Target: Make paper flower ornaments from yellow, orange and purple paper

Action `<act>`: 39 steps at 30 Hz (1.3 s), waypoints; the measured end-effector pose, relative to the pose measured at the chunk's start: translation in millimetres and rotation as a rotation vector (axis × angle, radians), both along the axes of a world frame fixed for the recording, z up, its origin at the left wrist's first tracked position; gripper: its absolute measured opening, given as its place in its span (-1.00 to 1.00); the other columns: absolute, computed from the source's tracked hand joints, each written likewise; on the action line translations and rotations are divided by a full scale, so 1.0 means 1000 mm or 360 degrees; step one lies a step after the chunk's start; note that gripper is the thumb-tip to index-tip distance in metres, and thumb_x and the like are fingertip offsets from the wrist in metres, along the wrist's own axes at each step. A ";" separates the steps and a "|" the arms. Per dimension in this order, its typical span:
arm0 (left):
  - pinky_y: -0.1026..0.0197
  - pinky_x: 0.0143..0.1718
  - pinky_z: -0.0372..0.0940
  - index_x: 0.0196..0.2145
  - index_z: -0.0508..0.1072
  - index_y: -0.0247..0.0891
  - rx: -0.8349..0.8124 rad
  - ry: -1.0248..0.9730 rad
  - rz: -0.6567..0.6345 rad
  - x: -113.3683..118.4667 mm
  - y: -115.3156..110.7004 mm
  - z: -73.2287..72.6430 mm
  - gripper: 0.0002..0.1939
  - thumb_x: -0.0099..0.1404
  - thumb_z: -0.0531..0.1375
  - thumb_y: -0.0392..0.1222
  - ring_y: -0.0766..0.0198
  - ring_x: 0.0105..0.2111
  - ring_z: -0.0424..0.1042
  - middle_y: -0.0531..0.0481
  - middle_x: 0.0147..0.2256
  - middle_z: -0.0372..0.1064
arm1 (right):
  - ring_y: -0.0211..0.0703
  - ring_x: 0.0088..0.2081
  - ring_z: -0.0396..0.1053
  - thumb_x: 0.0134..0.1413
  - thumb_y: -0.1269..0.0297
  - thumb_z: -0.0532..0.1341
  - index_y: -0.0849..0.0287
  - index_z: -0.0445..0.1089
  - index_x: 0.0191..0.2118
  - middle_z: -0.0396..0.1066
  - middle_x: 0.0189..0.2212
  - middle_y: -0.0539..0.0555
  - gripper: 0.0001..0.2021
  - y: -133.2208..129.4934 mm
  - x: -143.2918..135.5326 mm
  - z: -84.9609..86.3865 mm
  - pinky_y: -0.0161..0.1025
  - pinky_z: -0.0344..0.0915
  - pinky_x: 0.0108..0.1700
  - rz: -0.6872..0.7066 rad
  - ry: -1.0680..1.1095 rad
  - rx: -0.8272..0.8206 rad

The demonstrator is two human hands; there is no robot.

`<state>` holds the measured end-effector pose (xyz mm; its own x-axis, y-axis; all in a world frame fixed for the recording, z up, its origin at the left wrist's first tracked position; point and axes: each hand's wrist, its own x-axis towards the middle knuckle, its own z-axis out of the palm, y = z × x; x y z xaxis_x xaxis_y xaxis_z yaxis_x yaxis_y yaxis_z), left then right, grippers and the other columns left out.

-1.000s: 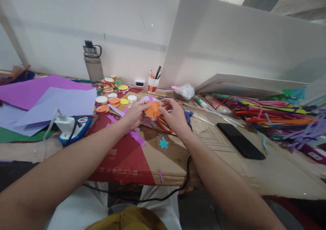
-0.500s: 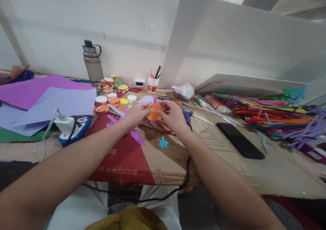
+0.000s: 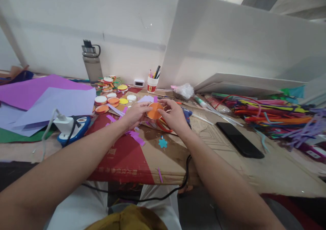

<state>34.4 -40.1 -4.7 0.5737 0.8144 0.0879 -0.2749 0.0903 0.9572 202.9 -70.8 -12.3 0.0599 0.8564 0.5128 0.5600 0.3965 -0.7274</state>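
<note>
An orange paper disc (image 3: 154,111) with a pale rim is held upright in front of me, above the cardboard-covered table. My left hand (image 3: 137,115) pinches its left edge, and my right hand (image 3: 173,115) grips its right edge with thumb and fingers. Behind and below the disc, partly hidden, are reddish-orange curved strips (image 3: 165,126). A teal flower-shaped paper cutout (image 3: 163,142) lies on the cardboard nearer to me. Purple paper scraps (image 3: 136,137) are scattered by my left hand. Beside my right hand sits a blue glue gun (image 3: 187,114), partly covered.
Several round paper pieces (image 3: 102,109) lie left of my hands. Purple sheets (image 3: 56,104) and a blue power strip (image 3: 76,130) are farther left. A bottle (image 3: 92,62) and a cup of pens (image 3: 152,84) stand behind. At right are a black phone (image 3: 239,140) and colourful pipe cleaners (image 3: 277,116).
The disc has turned slightly between my fingers, and my left fingers have shifted a little at its edge. Both hands keep nearly the same place.
</note>
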 end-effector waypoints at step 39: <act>0.14 -0.26 0.36 -0.13 0.50 -0.35 -0.0253 -0.0355 -0.0334 -0.002 0.003 0.002 -0.69 0.40 -0.01 -0.19 0.14 -0.20 0.47 -0.22 -0.13 0.50 | -0.20 -0.24 0.22 -0.12 0.39 0.26 0.03 0.43 -0.07 0.34 -0.15 0.03 -0.60 0.002 -0.001 0.001 -0.22 0.32 -0.22 0.0149 0.0319 0.0077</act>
<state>32.7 -37.4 -2.3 0.7110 0.6943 0.1115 -0.4355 0.3103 0.8450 202.1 -68.7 -11.0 0.0861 0.8378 0.5392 0.3656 0.4769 -0.7993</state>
